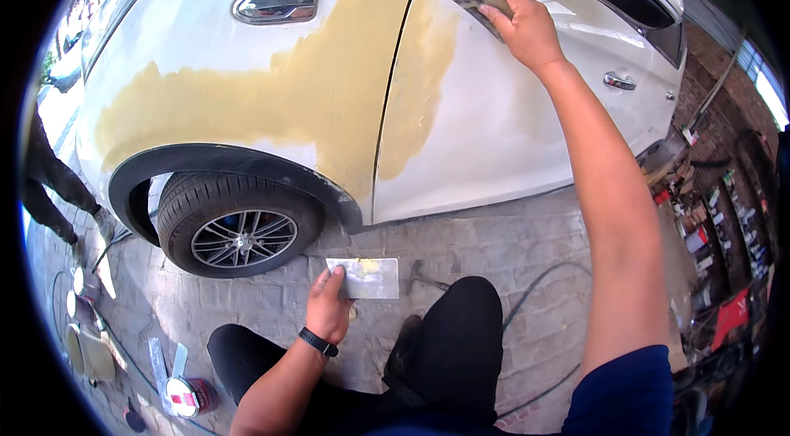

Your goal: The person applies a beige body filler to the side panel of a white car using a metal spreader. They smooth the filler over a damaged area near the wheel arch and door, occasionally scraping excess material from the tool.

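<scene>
Right hand (528, 31) grip clamped on dark spreader (475, 0), edge slanting down-right at white door (485, 123); yellow filler (424, 82) just left, right hand nearer. Left hand (327, 311) pinches filler-smeared plate (374, 281), well below.

The car (510, 132) is cut off above; left of it, a person's (59, 175) upper body is hidden; right of it, small items (745, 207) are too tiny to tell.

A wide fisheye camera on the person's head looks down and ahead at the glossy white car (494, 107), near enough that it spans most of the upper view; the person's black-trousered knees (465, 313) show below the car, closer to the lens.
</scene>
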A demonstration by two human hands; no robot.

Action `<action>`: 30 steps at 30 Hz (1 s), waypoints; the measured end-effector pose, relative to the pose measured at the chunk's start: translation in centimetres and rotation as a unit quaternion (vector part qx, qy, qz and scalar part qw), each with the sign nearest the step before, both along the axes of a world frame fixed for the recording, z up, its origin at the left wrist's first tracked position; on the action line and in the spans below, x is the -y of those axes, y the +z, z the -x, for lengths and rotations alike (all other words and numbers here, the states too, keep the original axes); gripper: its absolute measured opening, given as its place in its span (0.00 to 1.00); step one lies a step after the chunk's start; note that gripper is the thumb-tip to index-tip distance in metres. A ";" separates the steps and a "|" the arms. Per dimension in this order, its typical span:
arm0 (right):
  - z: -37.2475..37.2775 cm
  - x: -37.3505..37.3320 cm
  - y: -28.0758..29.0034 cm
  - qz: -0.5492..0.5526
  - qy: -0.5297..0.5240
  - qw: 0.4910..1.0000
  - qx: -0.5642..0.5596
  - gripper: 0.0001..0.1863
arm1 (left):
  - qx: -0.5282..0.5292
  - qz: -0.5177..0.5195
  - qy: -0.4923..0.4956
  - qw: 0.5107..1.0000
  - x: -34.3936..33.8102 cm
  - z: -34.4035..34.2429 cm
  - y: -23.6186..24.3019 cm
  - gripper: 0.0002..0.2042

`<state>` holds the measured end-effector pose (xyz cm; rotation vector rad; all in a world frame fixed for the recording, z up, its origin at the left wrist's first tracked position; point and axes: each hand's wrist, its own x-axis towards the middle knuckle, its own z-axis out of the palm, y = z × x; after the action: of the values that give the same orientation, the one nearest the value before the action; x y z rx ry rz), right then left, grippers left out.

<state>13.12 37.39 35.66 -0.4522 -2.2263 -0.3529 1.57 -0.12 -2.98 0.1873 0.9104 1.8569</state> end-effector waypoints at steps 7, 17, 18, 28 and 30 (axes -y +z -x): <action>0.1 0.0 0.5 0.017 0.037 0.999 0.006 0.18 | 0.015 0.003 -0.004 1.000 -0.5 -0.4 -0.9 0.10; 0.4 0.9 -1.1 0.041 0.012 0.998 0.042 0.17 | -0.015 -0.020 -0.026 0.999 0.0 -0.2 0.0 0.11; 0.1 1.2 -0.9 0.038 -0.001 0.997 0.070 0.17 | -0.007 -0.013 -0.018 1.000 0.0 -0.2 0.0 0.11; 1.0 1.5 -1.9 0.113 0.018 0.993 0.011 0.19 | 0.007 -0.013 -0.006 1.000 -0.2 -0.4 0.4 0.13; 1.4 1.0 -0.8 0.131 0.063 0.983 -0.108 0.20 | 0.014 -0.018 -0.005 1.000 -0.6 -0.2 0.3 0.13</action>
<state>11.71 36.42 34.87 -0.4621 -2.0819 0.0571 1.81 0.52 -2.67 0.1866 0.8563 1.8629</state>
